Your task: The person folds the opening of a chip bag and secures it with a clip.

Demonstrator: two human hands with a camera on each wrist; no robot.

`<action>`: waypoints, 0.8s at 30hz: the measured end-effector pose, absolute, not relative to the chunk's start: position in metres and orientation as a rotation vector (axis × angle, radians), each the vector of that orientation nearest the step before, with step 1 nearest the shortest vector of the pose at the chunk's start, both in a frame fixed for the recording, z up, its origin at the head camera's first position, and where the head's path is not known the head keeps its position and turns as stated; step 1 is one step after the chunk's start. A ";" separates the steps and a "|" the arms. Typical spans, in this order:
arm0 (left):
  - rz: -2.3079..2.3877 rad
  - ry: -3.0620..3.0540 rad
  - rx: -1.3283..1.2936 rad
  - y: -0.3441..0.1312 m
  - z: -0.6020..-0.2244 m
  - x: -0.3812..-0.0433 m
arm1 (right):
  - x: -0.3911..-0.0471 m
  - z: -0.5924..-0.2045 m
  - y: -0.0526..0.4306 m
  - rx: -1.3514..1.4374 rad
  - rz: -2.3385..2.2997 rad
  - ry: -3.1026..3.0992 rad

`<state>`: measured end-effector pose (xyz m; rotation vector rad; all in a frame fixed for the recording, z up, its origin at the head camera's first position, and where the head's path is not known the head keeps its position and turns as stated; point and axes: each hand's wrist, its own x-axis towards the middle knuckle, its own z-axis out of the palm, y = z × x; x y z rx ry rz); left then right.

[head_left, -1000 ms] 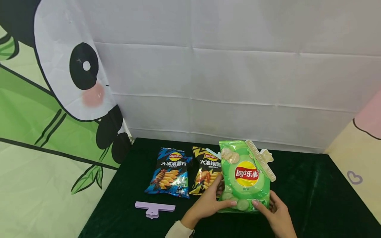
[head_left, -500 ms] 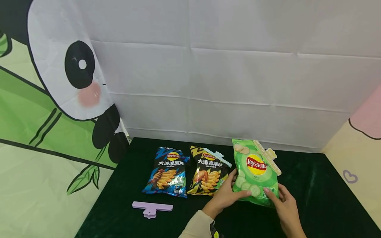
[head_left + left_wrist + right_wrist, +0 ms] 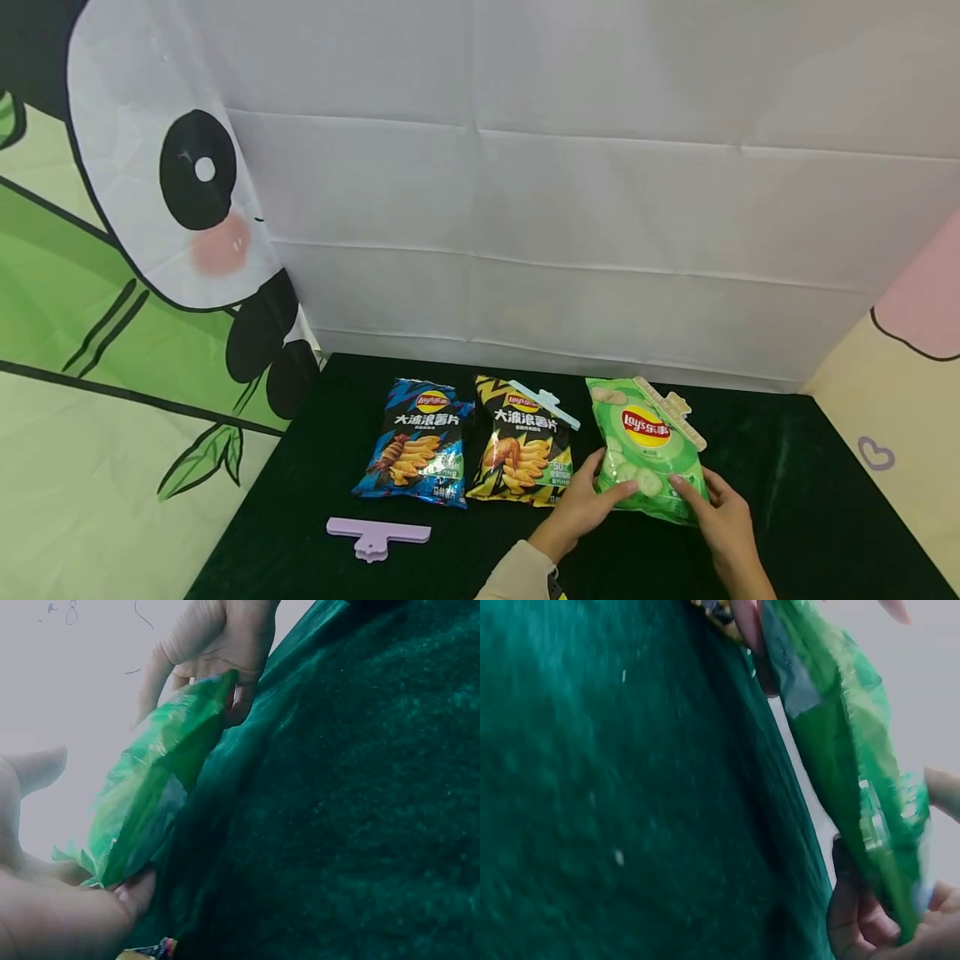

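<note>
A green Lay's chip bag (image 3: 649,454) lies near the right part of the dark green table, with a cream bag clip (image 3: 672,414) slanted across its top right corner. My left hand (image 3: 581,510) holds its lower left side, thumb near the front and fingers behind the edge. On the lower right side, my right hand (image 3: 726,527) grips the bag with the thumb on its front. In the left wrist view the bag (image 3: 154,776) is seen edge-on between both hands. The right wrist view shows fingers curled beneath the bag (image 3: 847,742).
Left of the green bag lies a black-and-yellow chip bag (image 3: 521,450) with a light blue clip (image 3: 546,403) across its top corner. Farther left is a blue chip bag (image 3: 412,450). A purple bag clip (image 3: 377,535) lies in front of it on the green cloth (image 3: 817,492).
Both hands have carried the green bag rightward and lowered it, uncovering the black-and-yellow bag and its light blue clip. The view has shifted slightly.
</note>
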<state>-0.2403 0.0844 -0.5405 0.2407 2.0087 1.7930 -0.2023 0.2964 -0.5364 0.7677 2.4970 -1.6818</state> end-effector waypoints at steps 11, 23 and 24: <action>1.786 1.970 0.255 0.091 -0.554 -0.241 | -0.204 -0.547 0.311 0.818 -1.613 2.504; 1.775 1.958 0.195 0.097 -0.555 -0.241 | -0.205 -0.550 0.315 0.826 -1.662 2.463; 1.779 1.955 0.196 0.097 -0.554 -0.241 | -0.205 -0.549 0.314 0.827 -1.651 2.474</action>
